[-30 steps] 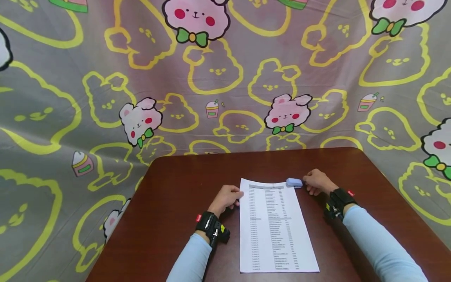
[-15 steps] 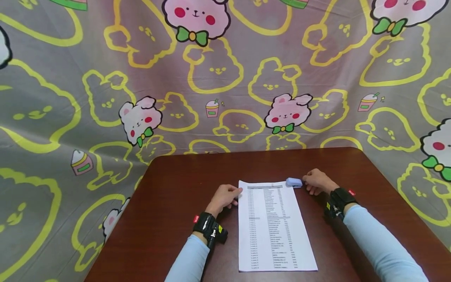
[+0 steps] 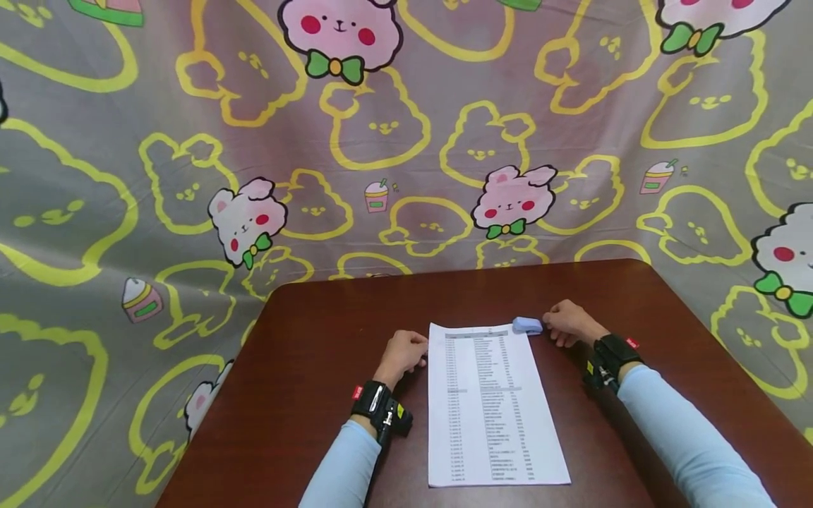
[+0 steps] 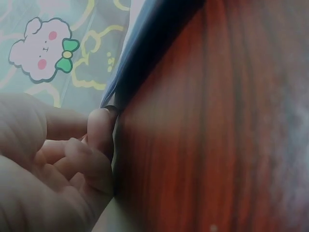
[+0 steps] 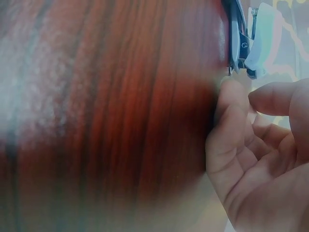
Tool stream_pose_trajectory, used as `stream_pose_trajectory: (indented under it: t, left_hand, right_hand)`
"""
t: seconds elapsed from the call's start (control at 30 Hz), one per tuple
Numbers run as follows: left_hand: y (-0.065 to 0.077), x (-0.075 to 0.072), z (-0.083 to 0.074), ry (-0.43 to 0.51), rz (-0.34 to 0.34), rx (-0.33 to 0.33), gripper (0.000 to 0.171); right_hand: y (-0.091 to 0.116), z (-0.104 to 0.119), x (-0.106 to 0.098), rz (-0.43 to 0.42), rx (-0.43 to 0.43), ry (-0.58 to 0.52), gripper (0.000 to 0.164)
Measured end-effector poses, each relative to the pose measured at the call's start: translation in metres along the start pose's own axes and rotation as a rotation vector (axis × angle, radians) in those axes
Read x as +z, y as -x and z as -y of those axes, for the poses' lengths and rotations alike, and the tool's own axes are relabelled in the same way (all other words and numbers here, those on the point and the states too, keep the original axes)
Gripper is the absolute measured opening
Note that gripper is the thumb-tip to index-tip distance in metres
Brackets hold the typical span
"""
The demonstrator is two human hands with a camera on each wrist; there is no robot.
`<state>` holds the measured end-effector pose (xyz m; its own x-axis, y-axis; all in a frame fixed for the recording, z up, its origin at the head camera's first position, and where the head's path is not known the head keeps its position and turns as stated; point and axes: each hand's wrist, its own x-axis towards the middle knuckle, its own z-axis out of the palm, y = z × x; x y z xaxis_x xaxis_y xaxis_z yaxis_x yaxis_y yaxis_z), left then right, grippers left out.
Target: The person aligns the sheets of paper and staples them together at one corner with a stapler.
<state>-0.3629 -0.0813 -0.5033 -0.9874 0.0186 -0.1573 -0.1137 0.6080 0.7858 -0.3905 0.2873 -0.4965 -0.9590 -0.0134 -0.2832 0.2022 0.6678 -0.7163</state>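
A printed sheet of paper (image 3: 495, 416) lies lengthwise on the brown table. At its upper left edge rests my left hand (image 3: 401, 354), fingers loosely bent and fingertips right at the paper's margin. The left wrist view shows these fingertips (image 4: 99, 123) beside the shaded paper edge (image 4: 149, 43). A small light-blue stapler (image 3: 527, 326) sits at the top right corner of the sheet, overlapping it. Just right of the stapler is my right hand (image 3: 571, 323), its fingers loosely curled around nothing. In the right wrist view the stapler (image 5: 264, 41) stands just beyond the fingertips (image 5: 231, 89).
The dark brown wooden table (image 3: 330, 339) has rounded far corners. Behind it hangs a grey curtain (image 3: 438, 247) with cartoon bunnies and yellow outlines. Black camera straps (image 3: 375, 401) are on both wrists, above light-blue sleeves (image 3: 346, 462).
My left fingertips have drawn back slightly from over the paper to its edge. The upper left corner of the sheet has shifted a little left. My right hand and the stapler stay put.
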Motion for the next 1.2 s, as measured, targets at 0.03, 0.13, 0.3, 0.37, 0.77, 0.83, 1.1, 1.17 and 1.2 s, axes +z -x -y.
stream_pose_trajectory:
  t: [0.03, 0.13, 0.3, 0.37, 0.77, 0.83, 1.1, 1.17, 1.2]
  left_hand:
    - [0.000, 0.001, 0.000, 0.003, -0.002, -0.003, 0.021]
    - [0.000, 0.002, 0.001, 0.006, -0.008, 0.004, 0.020]
    - [0.006, -0.001, -0.004, -0.095, -0.129, 0.110, 0.018]
    - [0.009, -0.003, -0.016, -0.148, -0.202, 0.196, 0.018]
    - [-0.018, 0.027, -0.134, -0.408, 0.088, 0.461, 0.025]
    - [-0.027, 0.038, -0.143, -0.459, 0.147, 0.434, 0.030]
    - [-0.035, 0.083, -0.153, -0.477, 0.245, 0.325, 0.040]
    - [-0.032, 0.086, -0.152, -0.463, 0.237, 0.310, 0.038]
    - [-0.031, 0.086, -0.152, -0.462, 0.233, 0.308, 0.037]
  right_hand:
    - [0.000, 0.000, 0.000, 0.002, -0.001, 0.001, 0.024]
    - [0.002, 0.001, 0.000, 0.001, -0.006, 0.004, 0.024]
    - [0.004, 0.002, -0.002, 0.025, -0.017, 0.020, 0.025]
    - [0.005, 0.005, -0.005, 0.045, -0.038, 0.041, 0.025]
    - [0.001, 0.088, -0.030, 0.244, -0.131, 0.388, 0.028]
    - [0.000, 0.097, -0.030, 0.292, -0.119, 0.436, 0.024]
    - [-0.003, 0.088, -0.032, 0.358, -0.045, 0.454, 0.021]
    - [-0.004, 0.084, -0.032, 0.358, -0.052, 0.414, 0.022]
    - [-0.005, 0.082, -0.031, 0.362, -0.061, 0.401, 0.022]
